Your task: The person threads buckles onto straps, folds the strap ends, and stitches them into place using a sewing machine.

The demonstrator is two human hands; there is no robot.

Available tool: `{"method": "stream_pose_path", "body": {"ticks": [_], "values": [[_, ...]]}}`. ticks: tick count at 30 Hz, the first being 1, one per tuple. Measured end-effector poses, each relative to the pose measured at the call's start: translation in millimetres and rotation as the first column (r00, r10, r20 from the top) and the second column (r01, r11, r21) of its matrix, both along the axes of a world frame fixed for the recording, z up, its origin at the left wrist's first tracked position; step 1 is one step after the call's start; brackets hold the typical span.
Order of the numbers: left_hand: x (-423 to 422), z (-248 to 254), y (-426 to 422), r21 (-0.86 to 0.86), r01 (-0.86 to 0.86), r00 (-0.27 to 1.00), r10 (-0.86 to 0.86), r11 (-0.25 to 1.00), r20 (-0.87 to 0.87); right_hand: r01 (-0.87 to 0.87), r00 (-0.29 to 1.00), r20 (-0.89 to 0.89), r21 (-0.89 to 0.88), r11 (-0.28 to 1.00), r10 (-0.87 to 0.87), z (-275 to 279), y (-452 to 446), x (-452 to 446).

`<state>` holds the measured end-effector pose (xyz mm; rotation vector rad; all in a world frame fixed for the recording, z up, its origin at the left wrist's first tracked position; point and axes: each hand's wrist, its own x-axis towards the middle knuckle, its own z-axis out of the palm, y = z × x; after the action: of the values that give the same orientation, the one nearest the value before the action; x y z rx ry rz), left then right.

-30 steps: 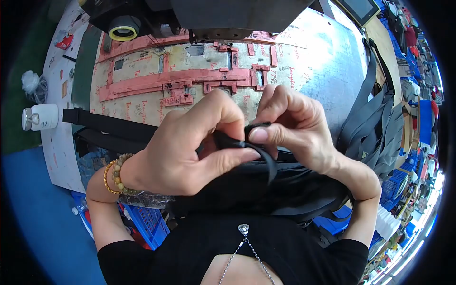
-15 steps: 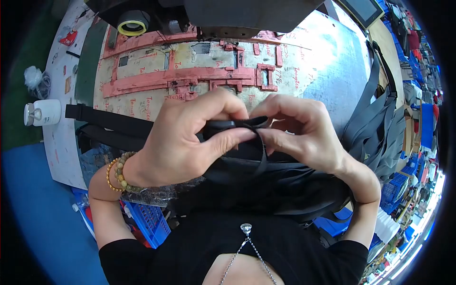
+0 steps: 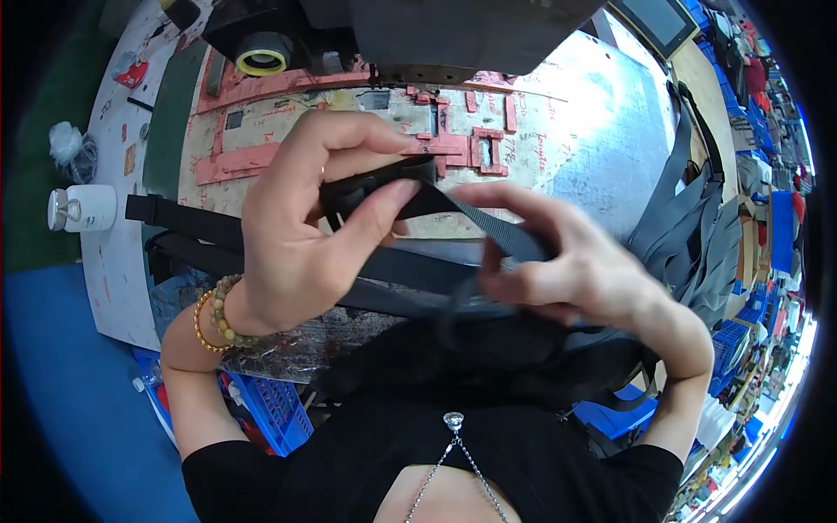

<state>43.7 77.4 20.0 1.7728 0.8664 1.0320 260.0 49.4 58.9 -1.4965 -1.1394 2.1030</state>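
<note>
My left hand [image 3: 305,227] is closed, with thumb and fingers pinching a black folded end of a webbing strap [image 3: 497,228]; the fingers hide whether a buckle sits inside the fold. From there the ribbed strap runs right and down to my right hand [image 3: 580,266], slightly blurred, whose fingers are closed around it. A loose loop of strap, smeared by motion, hangs below. More black straps [image 3: 187,218] lie across the work surface beneath both hands.
A dark machine head [image 3: 453,35] overhangs the worktop, above a template plate with red strips [image 3: 235,164]. Grey straps [image 3: 697,218] are heaped on the right. A white jar [image 3: 89,207] stands at left. Blue baskets [image 3: 272,410] sit below the edge.
My hands have moved apart. The right hand has gone right and slightly down, drawing out a length of strap; the left has shifted up and left with the folded end.
</note>
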Motion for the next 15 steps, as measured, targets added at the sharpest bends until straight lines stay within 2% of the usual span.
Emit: {"method": "stream_pose_path", "body": {"ticks": [1, 3, 4, 5, 6, 7, 8, 9, 10, 11, 12, 13, 14, 15], "values": [[-3.5, -0.7, 0.9, -0.054, 0.009, 1.0, -0.008, 0.998, 0.016, -0.069, 0.993, 0.111, 0.214, 0.974, 0.046, -7.7, 1.2, 14.8], [-11.6, -3.3, 1.3, -0.169, 0.027, 0.999, -0.019, 0.985, 0.049, -0.279, 0.911, 0.397, 0.391, 0.877, 0.113, 4.0, 18.5, 55.2], [-14.2, -4.9, 0.4, -0.226, 0.038, 0.997, -0.023, 0.973, 0.068, -0.387, 0.889, 0.418, 0.465, 0.796, 0.188, 4.4, 33.8, 89.7], [-15.1, -6.8, 0.1, -0.228, 0.035, 0.997, -0.02, 0.973, 0.069, -0.377, 0.802, 0.597, 0.473, 0.796, 0.025, 6.3, 43.1, 105.6], [-14.5, -9.0, 0.6, -0.254, 0.059, 0.996, -0.039, 0.965, 0.083, -0.37, 0.66, 0.738, 0.485, 0.793, -0.143, 8.3, 50.3, 117.9], [-12.5, -11.3, 1.9, -0.279, 0.085, 0.993, -0.059, 0.957, 0.101, -0.462, 0.321, 0.899, 0.422, 0.78, -0.297, -0.2, 55.2, 130.7], [-9.7, -13.9, 3.2, -0.302, 0.111, 0.99, -0.077, 0.947, 0.12, -0.606, -0.078, 0.948, 0.202, 0.769, -0.31, -10.0, 56.4, 135.0], [-6.8, -16.1, 3.8, -0.328, 0.138, 0.986, -0.097, 0.935, 0.137, -0.643, -0.459, 0.828, -0.06, 0.763, -0.322, -16.4, 56.4, 137.6], [-3.8, -18.1, 3.7, -0.332, 0.142, 0.985, -0.1, 0.933, 0.14, -0.663, -0.332, 0.882, 0.036, 0.748, -0.336, -17.6, 50.8, 116.5], [-0.3, -20.0, 3.5, -0.34, 0.141, 0.985, -0.096, 0.93, 0.145, -0.845, 0.086, 0.892, 0.302, 0.442, -0.444, -20.5, 39.2, 100.8], [3.1, -21.5, 3.0, -0.35, 0.141, 0.985, -0.095, 0.926, 0.147, -0.764, 0.452, 0.831, 0.549, 0.34, -0.326, -27.2, 32.3, 75.8], [6.1, -22.8, 2.8, -0.36, 0.143, 0.985, -0.096, 0.922, 0.146, -0.585, 0.751, 0.638, 0.761, 0.28, -0.168, -35.4, 28.3, 49.3], [8.3, -23.6, 3.1, -0.368, 0.147, 0.984, -0.099, 0.918, 0.147, -0.488, 0.85, 0.521, 0.833, 0.263, -0.073, -43.0, 26.3, 29.9], [10.0, -23.8, 4.1, -0.37, 0.155, 0.984, -0.108, 0.916, 0.145, -0.518, 0.845, 0.534, 0.804, 0.293, 0.031, -47.0, 29.0, 21.2]]}}
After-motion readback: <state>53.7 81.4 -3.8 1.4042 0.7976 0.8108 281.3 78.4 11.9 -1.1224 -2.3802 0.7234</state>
